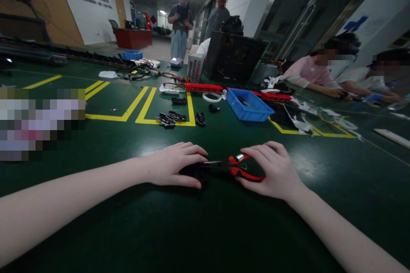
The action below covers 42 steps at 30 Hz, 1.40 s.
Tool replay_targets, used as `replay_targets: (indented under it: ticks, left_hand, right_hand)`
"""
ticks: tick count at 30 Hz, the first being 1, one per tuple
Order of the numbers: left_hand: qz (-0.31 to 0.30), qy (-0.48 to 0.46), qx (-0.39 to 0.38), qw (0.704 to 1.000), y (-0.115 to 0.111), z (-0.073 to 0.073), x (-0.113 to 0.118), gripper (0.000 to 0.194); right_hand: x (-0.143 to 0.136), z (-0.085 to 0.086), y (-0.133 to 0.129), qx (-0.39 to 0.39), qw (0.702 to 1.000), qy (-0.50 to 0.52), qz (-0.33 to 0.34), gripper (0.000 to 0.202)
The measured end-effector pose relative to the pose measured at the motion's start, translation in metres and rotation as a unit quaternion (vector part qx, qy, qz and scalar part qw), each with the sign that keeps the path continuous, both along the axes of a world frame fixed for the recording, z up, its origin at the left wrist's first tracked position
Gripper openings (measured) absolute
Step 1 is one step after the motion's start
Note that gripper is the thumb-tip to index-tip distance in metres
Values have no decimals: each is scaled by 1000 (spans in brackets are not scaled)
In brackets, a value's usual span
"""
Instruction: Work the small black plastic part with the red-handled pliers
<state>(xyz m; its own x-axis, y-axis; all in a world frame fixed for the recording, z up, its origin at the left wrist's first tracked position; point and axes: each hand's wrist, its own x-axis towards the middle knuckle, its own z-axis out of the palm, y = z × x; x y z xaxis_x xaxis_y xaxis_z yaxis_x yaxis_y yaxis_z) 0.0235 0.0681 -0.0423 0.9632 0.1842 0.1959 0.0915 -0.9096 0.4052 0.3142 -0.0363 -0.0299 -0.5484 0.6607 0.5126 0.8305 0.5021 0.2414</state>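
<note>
In the head view, my right hand [273, 170] grips red-handled pliers [235, 165] whose handles stand apart. The long, narrow jaws point left and reach a dark part [197, 171] on the green table. My left hand [179, 164] is closed around that black part, thumb on the near side and fingers on the far side. Its shape is mostly lost against the dark surface and behind my fingers. Whether the plier tips clamp the part, I cannot tell.
Several black pieces [171, 118] lie beyond my hands, near yellow tape lines. A blue bin [248, 104] stands behind the pliers, with a white tape roll [212, 97] to its left. Two people [182, 21] stand at the back; co-workers [320, 70] sit at the right.
</note>
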Motion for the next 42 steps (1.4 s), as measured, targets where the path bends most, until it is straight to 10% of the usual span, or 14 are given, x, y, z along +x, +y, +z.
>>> replay_targets:
  ticks: [42]
  left_hand:
    - [2,-10,-8,1000,-1,1,1,56]
  right_hand:
    - [-3,-1,-5,56,998,-14,19,46]
